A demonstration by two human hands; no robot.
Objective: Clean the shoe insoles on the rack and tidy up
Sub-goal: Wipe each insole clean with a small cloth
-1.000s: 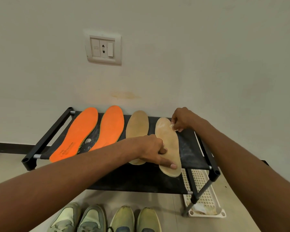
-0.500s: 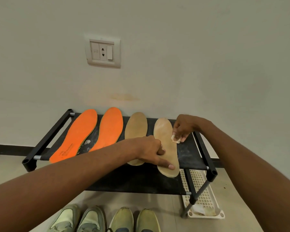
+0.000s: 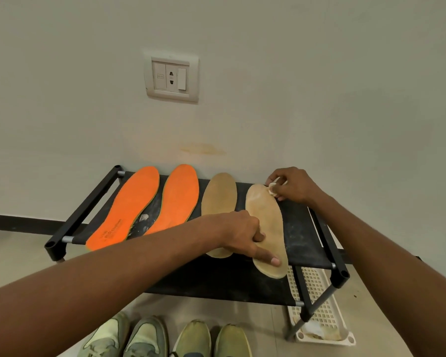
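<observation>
Pinched in the right hand (image 3: 292,185), a small pale wad of wipe (image 3: 273,189) presses against the far tip of the right tan insole (image 3: 265,228), the grip closed on it at the fingertips. That insole lies flat on the black fabric top of the shoe rack (image 3: 304,228), its long axis running from the wall toward the camera, broad toe end far, narrower heel end near, overhanging the top's front edge slightly. The left hand (image 3: 242,233) bears down on its near half, index finger stretched along the heel, other fingers curled, gripping nothing. Just left lies the second tan insole (image 3: 220,199), parallel, partly hidden by the left hand. Further left, two orange insoles (image 3: 129,207) lean their far ends rightward. Four greenish shoes (image 3: 165,338) stand on the floor below, and a white perforated tray (image 3: 319,305) sits under the rack's right end.
</observation>
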